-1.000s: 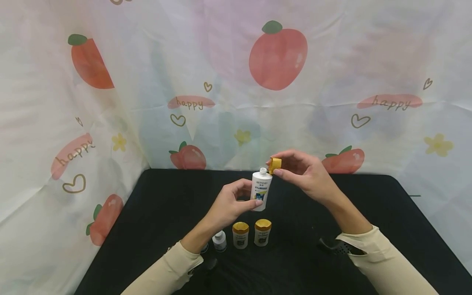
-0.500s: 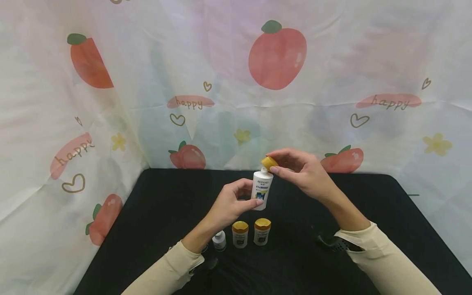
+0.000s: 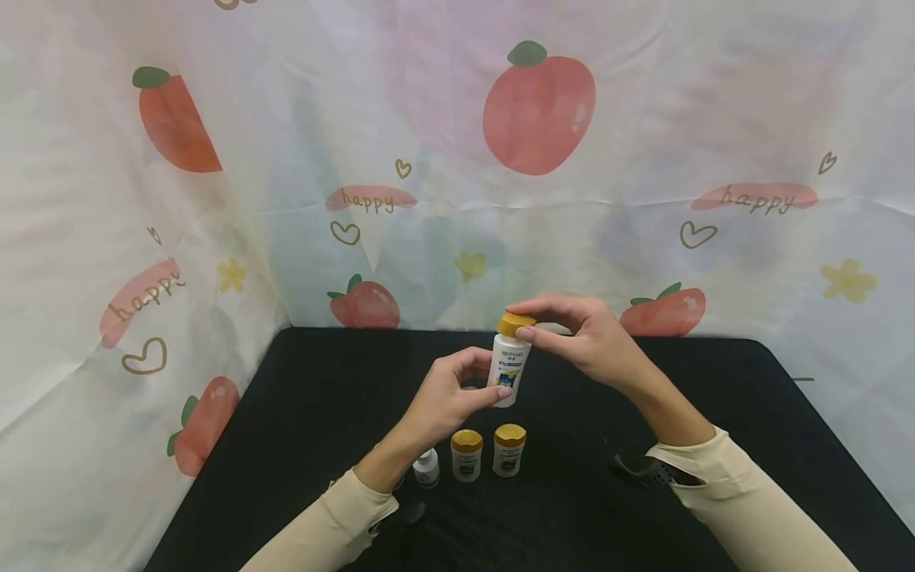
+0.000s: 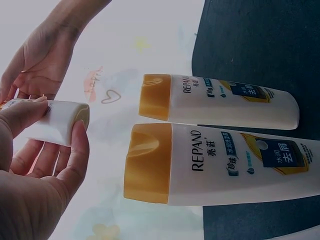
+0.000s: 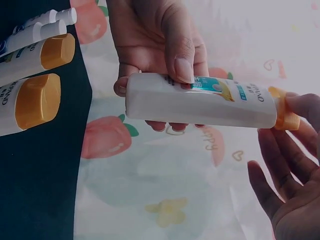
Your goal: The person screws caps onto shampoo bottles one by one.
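Note:
A white shampoo bottle (image 3: 509, 367) with a blue and yellow label is held upright above the table by my left hand (image 3: 453, 389), fingers behind it and thumb across its front. On the bottle's top sits a gold cap (image 3: 515, 324). My right hand (image 3: 582, 332) pinches this cap between thumb and forefinger. The right wrist view shows the cap (image 5: 287, 109) at the bottle's neck end, with the left hand's thumb (image 5: 183, 67) over the label. From the left wrist, the bottle's base (image 4: 75, 122) is visible beside the left fingers.
Two gold-capped shampoo bottles, one on the left (image 3: 466, 457) and one on the right (image 3: 509, 451), stand on the black table (image 3: 572, 508) below my hands. A smaller white bottle (image 3: 426, 469) is to their left, partly behind my left forearm. A fruit-print curtain (image 3: 429, 119) surrounds the table.
The gold cap, first held tilted beside the bare neck, has moved left and come down over the bottle's top. My left hand has stayed almost still with the shampoo bottle.

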{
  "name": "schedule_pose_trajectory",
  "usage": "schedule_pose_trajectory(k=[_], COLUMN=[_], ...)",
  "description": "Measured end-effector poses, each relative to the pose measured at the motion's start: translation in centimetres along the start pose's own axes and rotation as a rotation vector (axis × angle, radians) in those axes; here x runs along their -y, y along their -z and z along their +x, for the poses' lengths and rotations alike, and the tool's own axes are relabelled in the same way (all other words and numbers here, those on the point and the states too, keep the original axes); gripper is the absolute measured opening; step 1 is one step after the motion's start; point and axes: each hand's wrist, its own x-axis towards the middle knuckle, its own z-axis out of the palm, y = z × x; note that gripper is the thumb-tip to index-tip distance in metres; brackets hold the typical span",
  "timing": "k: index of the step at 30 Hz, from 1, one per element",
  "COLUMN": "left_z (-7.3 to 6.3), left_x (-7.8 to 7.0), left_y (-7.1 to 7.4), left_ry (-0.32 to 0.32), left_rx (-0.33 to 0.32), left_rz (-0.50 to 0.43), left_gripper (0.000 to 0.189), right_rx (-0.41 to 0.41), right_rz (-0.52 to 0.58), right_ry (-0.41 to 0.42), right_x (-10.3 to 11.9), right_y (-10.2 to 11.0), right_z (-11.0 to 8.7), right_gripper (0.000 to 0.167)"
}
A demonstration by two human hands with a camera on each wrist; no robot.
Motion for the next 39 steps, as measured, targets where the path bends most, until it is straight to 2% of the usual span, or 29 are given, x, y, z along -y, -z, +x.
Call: schedule_pose_trajectory(k=[10,20,28,34,39], left_z=[0.08,0.01,-0.04,0.06,0.12], left_x=[-0.03,-0.07,-0.37,-0.48,-0.38], left_y=[-0.06,-0.11,-0.12,0.01,0.05], left_ry=[-0.022,-0.023,-0.015,-0.012,-0.006], left_rx=[-0.028,-0.036,-0.027,-0.038,-0.045], left_rz=[-0.001,0.083,0.075,0.085,0.104], left_gripper=[0.035,0.035,0.035,0.035,0.035], right_rx=[-0.009,0.006,0.003,-0.014,-0.041], right_rz=[-0.038,-0.073,-0.025,-0.042,-0.108], right_ry=[-0.008,0.016,-0.011,0.027,0.088], right_x=[-0.28,-0.52,-0.52,-0.44,-0.44], right_y=[-0.19,-0.18,-0.23,-0.41,-0.66], right_z=[-0.13,-0.24,-0.3,-0.08,0.11], right_gripper=[0.037,0.038,0.037,0.038,0.042])
